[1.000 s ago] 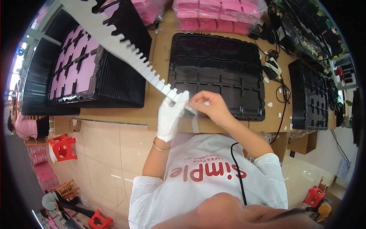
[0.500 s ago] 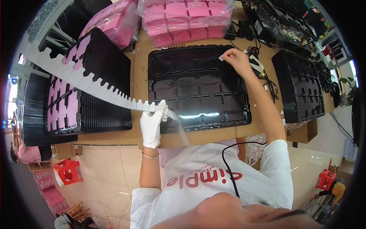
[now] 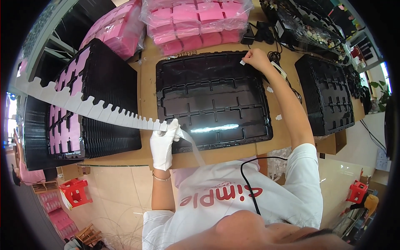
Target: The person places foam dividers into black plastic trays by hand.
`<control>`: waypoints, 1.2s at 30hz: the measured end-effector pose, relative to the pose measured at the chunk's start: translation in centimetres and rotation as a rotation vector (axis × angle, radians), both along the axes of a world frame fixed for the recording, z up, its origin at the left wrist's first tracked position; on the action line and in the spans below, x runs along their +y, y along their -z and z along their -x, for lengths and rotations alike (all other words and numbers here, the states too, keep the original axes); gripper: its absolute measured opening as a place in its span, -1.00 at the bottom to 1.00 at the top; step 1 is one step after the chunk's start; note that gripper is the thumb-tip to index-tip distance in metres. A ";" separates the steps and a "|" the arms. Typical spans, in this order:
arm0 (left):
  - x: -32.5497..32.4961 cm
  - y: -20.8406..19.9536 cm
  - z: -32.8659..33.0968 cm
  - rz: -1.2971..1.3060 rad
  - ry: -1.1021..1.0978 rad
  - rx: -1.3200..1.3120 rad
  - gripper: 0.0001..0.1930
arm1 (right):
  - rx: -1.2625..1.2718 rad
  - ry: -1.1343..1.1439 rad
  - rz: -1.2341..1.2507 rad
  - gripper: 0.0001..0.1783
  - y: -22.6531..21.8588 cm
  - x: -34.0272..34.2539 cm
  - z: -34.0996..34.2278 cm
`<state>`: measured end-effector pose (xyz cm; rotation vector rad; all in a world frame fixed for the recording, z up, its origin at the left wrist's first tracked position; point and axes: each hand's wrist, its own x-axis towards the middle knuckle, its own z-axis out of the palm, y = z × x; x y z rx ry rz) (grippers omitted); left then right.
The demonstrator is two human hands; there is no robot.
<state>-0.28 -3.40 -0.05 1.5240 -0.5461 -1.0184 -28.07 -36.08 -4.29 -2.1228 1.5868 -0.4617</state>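
A black plastic tray (image 3: 200,91) with raised dividers lies flat in front of me, its glossy surface reflecting light. My left hand (image 3: 161,148), in a white glove, is closed on a long white strip of notched tabs (image 3: 93,109) above the tray's near left corner. The strip arches up and off to the left, and a bare translucent end (image 3: 192,146) trails from the hand. At the far right corner of the tray, my bare right hand (image 3: 257,60) pinches a small white tab (image 3: 242,62). Whether the tab touches the tray I cannot tell.
Tall stacks of black trays stand at left (image 3: 110,100) and right (image 3: 327,96), the left one holding pink pieces. Plastic-wrapped pink bundles (image 3: 196,21) sit behind. Cables (image 3: 275,56) and loose white bits (image 3: 278,117) lie right of the tray. A red stool (image 3: 76,192) stands on the floor.
My right hand has shifted slightly up, still pinching the small tab. My left hand and the strip sit slightly lower, and the whole view has shifted a little.
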 end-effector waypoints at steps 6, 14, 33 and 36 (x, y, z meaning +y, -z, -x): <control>0.2 0.3 -0.1 0.011 -0.013 0.004 -0.87 | 0.011 0.006 -0.009 -0.77 -0.2 0.0 0.0; 0.3 0.0 0.4 0.036 -0.009 0.036 -0.84 | -0.306 -0.107 -0.029 -0.85 -0.9 3.0 0.7; -0.3 -1.8 7.7 0.070 0.167 0.082 -0.85 | -0.754 -0.168 0.069 -0.94 -4.5 28.7 -4.4; 0.2 -1.4 7.4 0.010 0.235 0.103 -0.68 | -0.711 -0.425 0.450 -0.94 -3.5 29.7 -3.4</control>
